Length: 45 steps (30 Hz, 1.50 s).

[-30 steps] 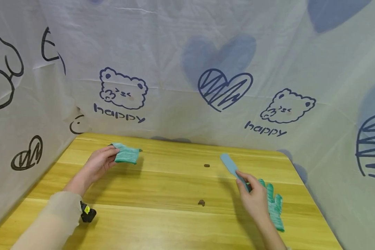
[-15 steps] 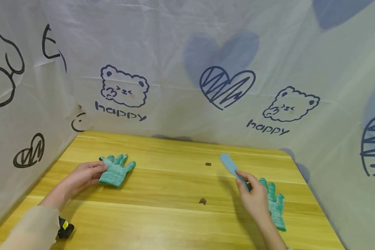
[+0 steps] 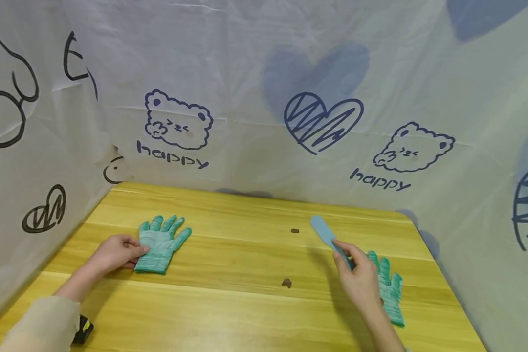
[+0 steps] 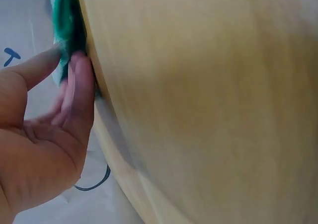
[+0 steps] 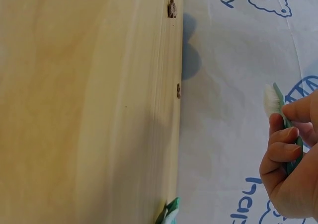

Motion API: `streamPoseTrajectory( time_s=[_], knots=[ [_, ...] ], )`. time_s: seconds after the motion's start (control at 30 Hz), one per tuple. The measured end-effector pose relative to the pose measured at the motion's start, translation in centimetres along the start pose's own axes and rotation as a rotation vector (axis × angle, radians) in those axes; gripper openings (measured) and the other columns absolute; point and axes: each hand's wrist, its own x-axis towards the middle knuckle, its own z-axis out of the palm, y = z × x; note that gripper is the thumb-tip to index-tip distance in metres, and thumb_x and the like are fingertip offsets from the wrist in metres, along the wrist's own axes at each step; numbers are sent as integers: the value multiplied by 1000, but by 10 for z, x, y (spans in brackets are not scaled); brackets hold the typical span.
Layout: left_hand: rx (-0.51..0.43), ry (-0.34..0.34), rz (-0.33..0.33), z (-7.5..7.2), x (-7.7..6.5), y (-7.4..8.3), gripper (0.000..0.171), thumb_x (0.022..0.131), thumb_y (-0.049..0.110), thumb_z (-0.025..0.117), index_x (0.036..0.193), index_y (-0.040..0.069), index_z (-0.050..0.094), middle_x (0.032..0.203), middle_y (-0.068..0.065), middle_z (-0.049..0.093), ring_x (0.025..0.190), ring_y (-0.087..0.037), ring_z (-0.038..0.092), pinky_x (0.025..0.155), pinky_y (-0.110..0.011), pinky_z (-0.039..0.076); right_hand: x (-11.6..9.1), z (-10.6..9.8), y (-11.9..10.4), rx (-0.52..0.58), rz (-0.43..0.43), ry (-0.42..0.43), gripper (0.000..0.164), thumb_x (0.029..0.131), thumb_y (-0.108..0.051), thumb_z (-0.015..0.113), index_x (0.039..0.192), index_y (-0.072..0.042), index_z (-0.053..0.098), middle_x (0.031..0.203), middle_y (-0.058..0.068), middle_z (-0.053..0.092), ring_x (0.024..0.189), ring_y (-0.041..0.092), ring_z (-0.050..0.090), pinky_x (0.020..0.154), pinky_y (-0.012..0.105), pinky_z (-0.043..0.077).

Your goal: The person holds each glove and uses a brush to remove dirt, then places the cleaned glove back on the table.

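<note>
In the head view my left hand (image 3: 116,253) pinches the cuff side of a green knit glove (image 3: 156,252), which lies on the wooden table with its fingers pointing away. The left wrist view has thumb and fingertips on either side of the green fabric (image 4: 63,25). Above the table at the right, my right hand (image 3: 358,281) grips the handle of a light blue brush (image 3: 322,230). White bristles (image 5: 271,101) show on its underside in the right wrist view. Partly behind that hand lies a second green glove (image 3: 392,296), with a small brown spot on it.
Two small brown bits, one farther back (image 3: 295,231) and a crumbly one (image 3: 286,283) nearer, lie on the wooden table (image 3: 211,318). A white cloth (image 3: 242,142) with printed hearts and bears hangs along the back and sides. A black-and-yellow object (image 3: 83,330) sits by the left sleeve.
My left hand has moved down, nearer and to the left, bringing the glove from a folded, raised position to flat on the table. The right hand with the brush has stayed almost still.
</note>
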Motion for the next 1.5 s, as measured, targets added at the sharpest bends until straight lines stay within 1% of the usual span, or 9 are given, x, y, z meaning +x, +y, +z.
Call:
streamPoseTrajectory(
  time_s=[0.13,0.27,0.43,0.6,0.9,1.03,1.17,1.27,1.5],
  knots=[
    [63,58,35,3,-1,2,60,96,21,76,129,-17,43,106,-23,62,82,-24,65,67,-34,58,-1,-2,1,3,15,-3,29,99,-8,71,126,-16,75,102,2,73,73,12,56,55,24,46],
    [161,92,77,5,-1,6,61,93,20,80,131,-13,46,109,-24,59,89,-29,60,70,-37,52,-1,-3,1,-5,13,-1,29,99,-8,71,126,-15,75,103,2,73,73,12,55,56,24,46],
    [252,78,124,4,0,9,54,93,22,80,130,-10,58,112,-26,62,100,-38,60,79,-48,53,-2,-4,1,-27,8,6,29,98,-7,72,126,-15,75,101,2,73,76,14,54,60,23,46],
    [315,45,154,5,1,6,57,93,23,79,135,-11,59,118,-29,64,109,-44,61,88,-56,54,-5,-7,4,-43,4,3,29,97,-6,72,124,-15,76,102,1,74,80,14,55,64,22,46],
    [388,34,199,3,3,9,59,93,22,80,134,-13,58,108,-23,65,97,-35,61,79,-50,53,-9,-17,11,-14,-18,-24,29,98,-6,72,125,-15,75,97,0,71,70,14,52,52,24,43],
    [391,65,198,4,2,14,60,96,23,75,137,-16,54,110,-27,66,97,-39,63,80,-53,54,-9,-26,14,46,-34,0,29,99,-3,70,126,-13,74,93,2,68,61,16,49,47,23,41],
    [372,125,194,8,-2,23,63,102,25,68,143,-17,47,116,-33,64,105,-48,62,83,-59,54,-10,-36,18,77,-51,51,29,99,-1,69,126,-10,73,96,6,70,58,12,47,46,22,40],
    [306,180,188,16,-4,34,63,105,28,62,148,-15,44,123,-34,61,108,-49,62,81,-56,55,-11,-44,23,86,-59,112,30,98,1,69,126,-10,74,96,7,70,55,9,44,44,21,37],
    [-20,278,145,51,-10,75,65,108,42,54,158,3,41,138,-20,54,119,-38,58,76,-33,52,-13,-62,36,47,-12,200,31,99,-3,69,128,-14,74,103,0,69,57,10,43,44,23,34]
  ],
)
